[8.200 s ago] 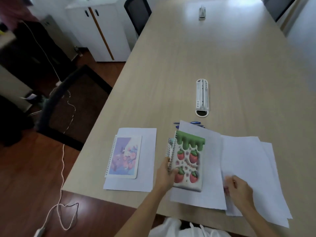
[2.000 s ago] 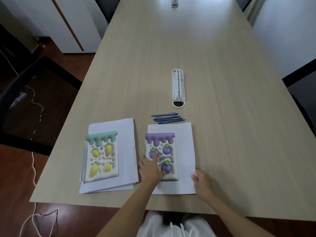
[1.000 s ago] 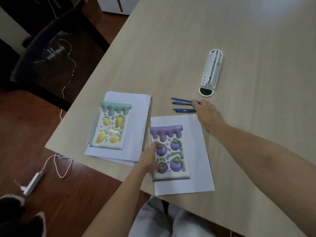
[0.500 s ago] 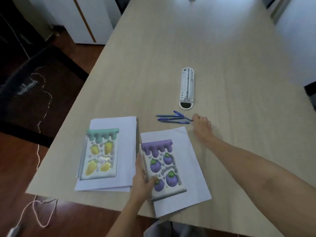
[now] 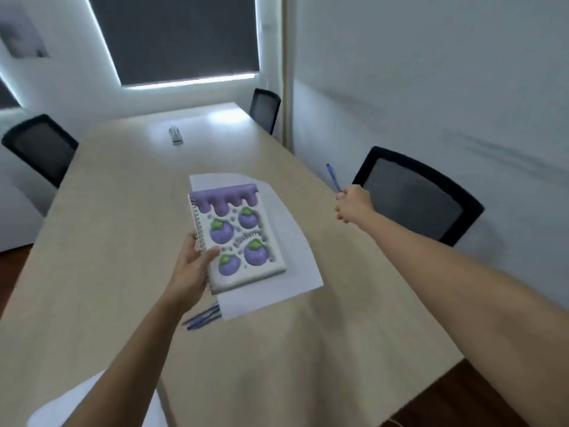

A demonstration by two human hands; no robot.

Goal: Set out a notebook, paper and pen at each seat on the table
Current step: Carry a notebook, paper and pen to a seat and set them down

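One notebook (image 5: 238,238) and paper (image 5: 289,257) in left hand (image 5: 192,266), one pen (image 5: 333,177) in right hand (image 5: 351,204).

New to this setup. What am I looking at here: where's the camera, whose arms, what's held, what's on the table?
No machine here: a person wears one wide-angle camera on the head, looking forward and down, so both bare arms reach in from the bottom. The left hand holds a purple notebook with a sheet of paper under it, lifted above the table. The right hand is closed on a blue pen, stretched toward the chair on the right side. Two more pens lie on the table below the paper. A small pale object, blurred, sits at the far end. More chairs stand around.
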